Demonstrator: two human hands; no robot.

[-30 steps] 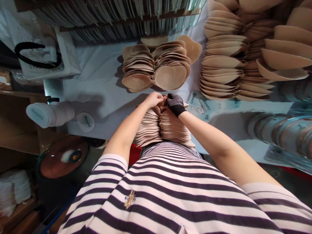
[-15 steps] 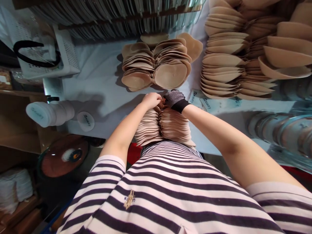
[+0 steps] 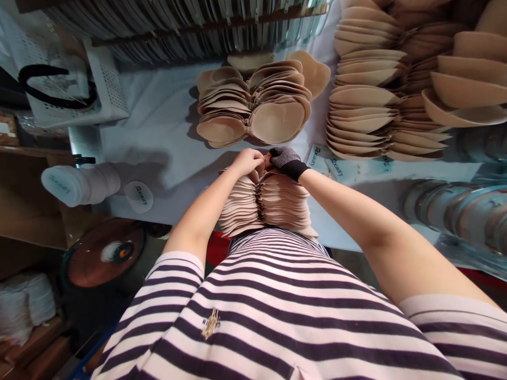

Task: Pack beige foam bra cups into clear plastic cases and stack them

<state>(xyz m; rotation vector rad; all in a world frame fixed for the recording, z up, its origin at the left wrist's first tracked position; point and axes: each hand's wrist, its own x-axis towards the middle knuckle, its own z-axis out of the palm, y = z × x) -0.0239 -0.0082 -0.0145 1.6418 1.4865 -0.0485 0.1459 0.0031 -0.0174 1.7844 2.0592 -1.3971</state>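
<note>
A stack of beige stick-on bras (image 3: 285,203) lies on the table against my body, its cups fanned in two columns joined down the middle. At the far end of this stack, my bare left hand (image 3: 250,160) pinches the middle of a beige bra. My right hand (image 3: 285,159), in a black dotted glove with bare fingertips, is closed on the same bra's middle, touching or nearly touching the left. The fingertips largely hide the clasp area. Just beyond both hands sits a second pile of beige bras (image 3: 277,121) with the cups' hollows facing up.
More bra cups (image 3: 360,97) are stacked at the right, beside printed cards (image 3: 317,157). Clear round containers (image 3: 467,211) stand nearer on that side. To the left are white round pads (image 3: 79,184), a single disc (image 3: 138,196), a white basket (image 3: 113,87) and a fan (image 3: 101,256).
Both hands stay at the far end of the near stack with only small finger shifts. The bra between them shows slightly more at the left hand. The view has moved slightly.
</note>
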